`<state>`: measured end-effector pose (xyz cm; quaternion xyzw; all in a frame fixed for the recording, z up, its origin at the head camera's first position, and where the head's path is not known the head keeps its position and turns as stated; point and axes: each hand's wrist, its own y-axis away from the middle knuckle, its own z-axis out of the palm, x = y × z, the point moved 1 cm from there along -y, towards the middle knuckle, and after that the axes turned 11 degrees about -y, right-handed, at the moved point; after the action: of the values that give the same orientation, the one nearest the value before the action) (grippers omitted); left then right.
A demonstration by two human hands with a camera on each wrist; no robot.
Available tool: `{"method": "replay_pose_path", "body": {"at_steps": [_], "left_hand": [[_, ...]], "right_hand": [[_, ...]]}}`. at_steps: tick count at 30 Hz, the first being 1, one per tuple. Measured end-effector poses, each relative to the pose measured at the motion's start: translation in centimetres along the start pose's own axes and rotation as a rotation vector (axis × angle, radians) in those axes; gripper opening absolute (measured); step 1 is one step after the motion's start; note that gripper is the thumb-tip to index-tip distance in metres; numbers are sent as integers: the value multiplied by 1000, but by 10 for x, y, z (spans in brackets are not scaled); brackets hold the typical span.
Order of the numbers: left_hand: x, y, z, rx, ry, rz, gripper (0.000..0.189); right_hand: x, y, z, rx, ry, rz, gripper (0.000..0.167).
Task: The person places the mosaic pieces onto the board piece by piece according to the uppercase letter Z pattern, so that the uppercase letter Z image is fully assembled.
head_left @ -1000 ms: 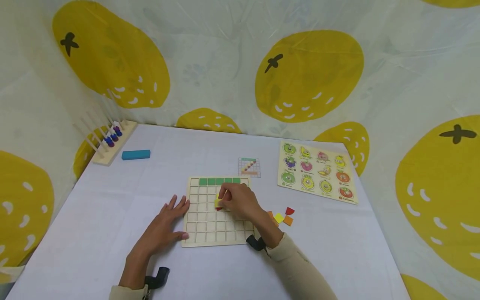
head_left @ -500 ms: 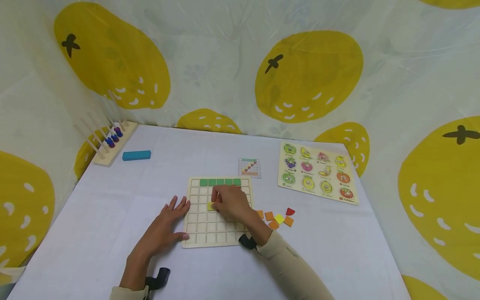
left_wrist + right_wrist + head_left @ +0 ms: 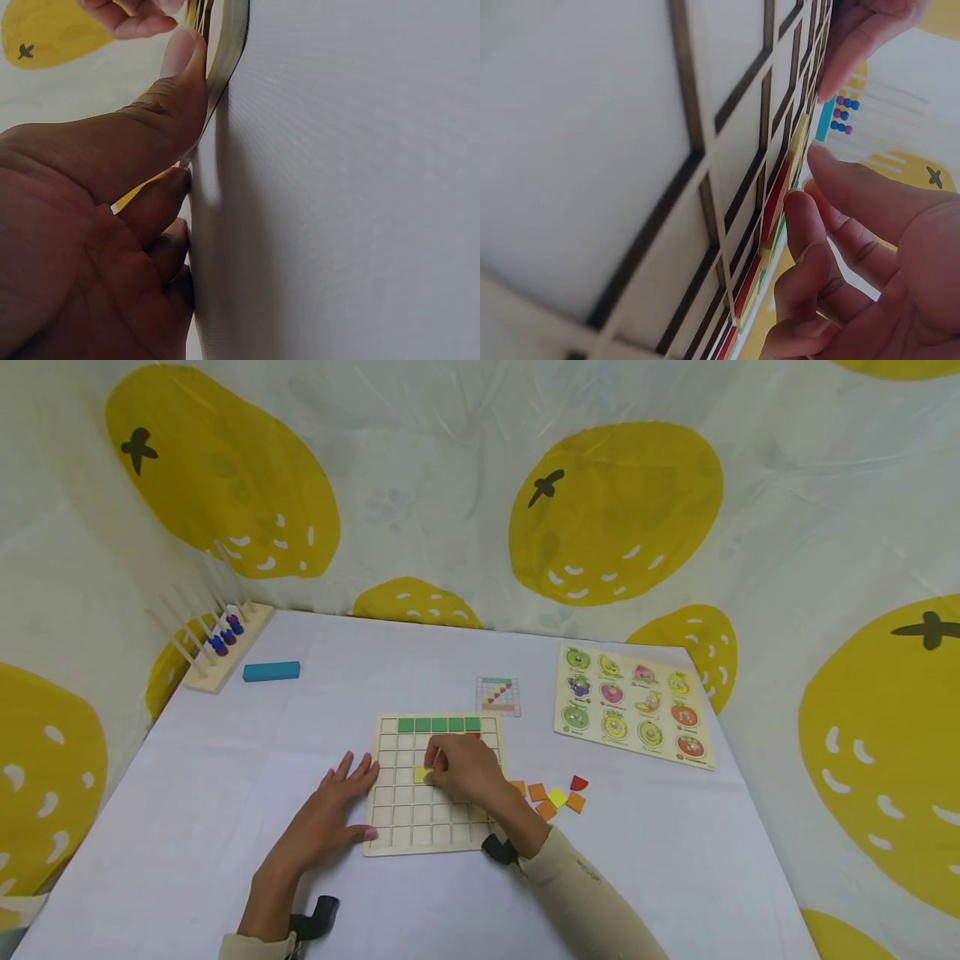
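Note:
My right hand is over the middle of a wooden grid board, thumb and curled fingers at a yellow square tile. In the right wrist view this yellow tile lies slightly proud of its cell, with the thumb tip right at its edge. Red and yellow pieces run in a diagonal beyond it, partly hidden by the hand. A row of green tiles fills cells along the board's far side. My left hand lies with spread fingers at the board's left edge, thumb against its rim.
Loose orange, yellow and red pieces lie right of the board. Behind it is a pattern card. A fruit puzzle board sits at the right, a blue block and a peg stand with beads at the back left.
My right hand has brought the yellow tile a little left and down, into a cell beside the red piece. My left hand has stayed at the board's edge.

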<state>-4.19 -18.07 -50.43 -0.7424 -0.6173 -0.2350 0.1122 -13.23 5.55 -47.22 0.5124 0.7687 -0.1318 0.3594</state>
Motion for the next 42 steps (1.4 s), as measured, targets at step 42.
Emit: {"method": "replay_pose_path", "body": {"at_steps": [42], "left_hand": [[0, 0, 1, -2, -6, -6, 109]], "right_hand": [[92, 94, -78, 241, -161, 230, 24]]}}
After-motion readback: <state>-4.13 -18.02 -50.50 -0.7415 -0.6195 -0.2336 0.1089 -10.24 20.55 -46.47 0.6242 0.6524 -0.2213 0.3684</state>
